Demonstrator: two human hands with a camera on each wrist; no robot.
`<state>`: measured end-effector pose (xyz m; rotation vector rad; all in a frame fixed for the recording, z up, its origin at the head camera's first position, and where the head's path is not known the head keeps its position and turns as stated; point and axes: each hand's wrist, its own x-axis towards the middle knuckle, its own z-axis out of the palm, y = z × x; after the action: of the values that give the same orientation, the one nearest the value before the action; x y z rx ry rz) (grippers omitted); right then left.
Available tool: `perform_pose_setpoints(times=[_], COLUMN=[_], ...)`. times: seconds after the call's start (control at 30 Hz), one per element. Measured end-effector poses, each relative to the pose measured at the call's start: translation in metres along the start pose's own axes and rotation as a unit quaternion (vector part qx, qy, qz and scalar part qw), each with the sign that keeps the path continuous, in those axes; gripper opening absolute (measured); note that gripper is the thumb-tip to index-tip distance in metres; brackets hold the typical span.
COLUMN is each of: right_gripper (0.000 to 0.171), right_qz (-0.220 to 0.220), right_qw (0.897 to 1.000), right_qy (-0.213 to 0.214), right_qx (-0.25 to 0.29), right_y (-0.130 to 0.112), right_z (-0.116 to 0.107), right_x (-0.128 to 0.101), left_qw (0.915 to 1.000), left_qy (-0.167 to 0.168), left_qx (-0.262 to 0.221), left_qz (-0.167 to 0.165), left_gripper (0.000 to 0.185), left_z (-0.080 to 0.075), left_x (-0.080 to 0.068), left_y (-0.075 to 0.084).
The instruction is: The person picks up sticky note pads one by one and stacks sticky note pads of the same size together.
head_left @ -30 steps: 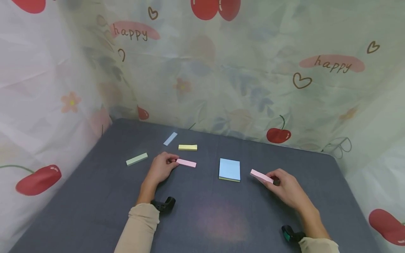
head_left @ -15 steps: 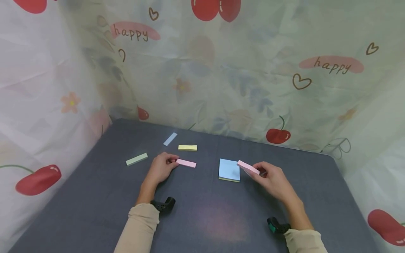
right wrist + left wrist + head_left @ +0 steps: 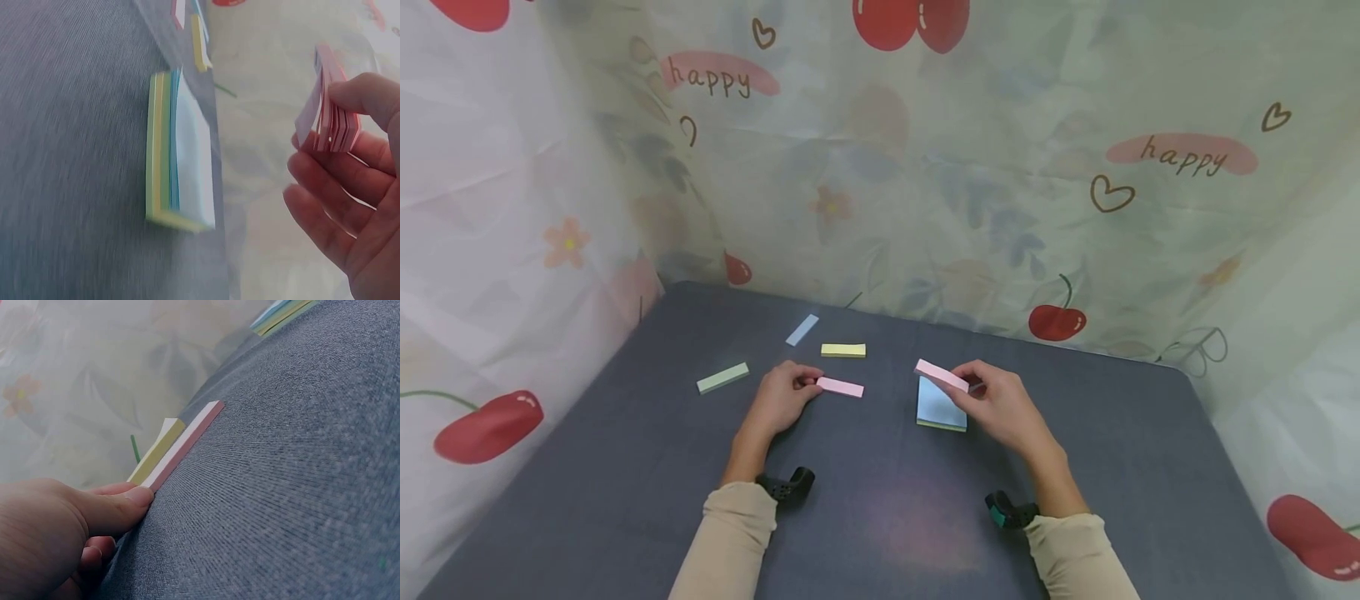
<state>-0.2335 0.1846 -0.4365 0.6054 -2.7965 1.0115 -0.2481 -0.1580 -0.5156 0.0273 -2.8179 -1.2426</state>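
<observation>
My left hand (image 3: 782, 396) pinches the near end of a narrow pink sticky-note pad (image 3: 841, 387) lying on the table; in the left wrist view the thumb covers that end of the pad (image 3: 187, 444). Raised above the table, a second pink sticky-note pad (image 3: 942, 375) is held between the thumb and fingers of my right hand (image 3: 1000, 404). Its sheets (image 3: 339, 128) fan apart slightly in the right wrist view. Below it sits a square stack of sticky notes (image 3: 938, 410), light blue on top with green and yellow layers (image 3: 161, 150); the raised pad overlaps its far edge in the head view.
A yellow strip pad (image 3: 843, 351) lies just behind the left pink pad. Farther back is a light blue strip (image 3: 802, 330), and a pale green one (image 3: 722, 378) lies left of my left hand. A printed curtain (image 3: 880, 208) hangs behind the dark table (image 3: 865, 483).
My right hand has carried its pink pad leftward and farther back, from the right of the square stack to over it. The left hand stays where it was.
</observation>
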Motion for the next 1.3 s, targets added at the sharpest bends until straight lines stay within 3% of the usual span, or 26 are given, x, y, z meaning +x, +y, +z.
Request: perform_pose_setpoints(times=[0.23,0.67,0.97,1.3], right_gripper=[0.023,0.019,0.022,0.026], right_qz=[-0.01,-0.03,-0.006,0.016], right_qw=[1.0,0.997,0.995,0.993], right_qy=[-0.005,0.001,0.027,0.022], right_qx=[0.006,0.068,0.094,0.115], right_y=[-0.021,-0.056,-0.066,-0.066], right_z=[0.016,0.048,0.067,0.082], right_x=[0.016,0.043,0.054,0.056], left_qw=[1.0,0.9999,0.9999,1.0], left_qy=[-0.003,-0.009,-0.003,-0.002], left_qx=[0.001,-0.007,-0.008,-0.002], left_qz=[-0.006,-0.004,-0.006,0.001], left_gripper=[0.025,0.024,0.023,0.022], left_z=[0.001,0.0,-0.001,0.001], left_x=[0.0,0.002,0.003,0.005], left_y=[0.001,-0.003,-0.002,-0.004])
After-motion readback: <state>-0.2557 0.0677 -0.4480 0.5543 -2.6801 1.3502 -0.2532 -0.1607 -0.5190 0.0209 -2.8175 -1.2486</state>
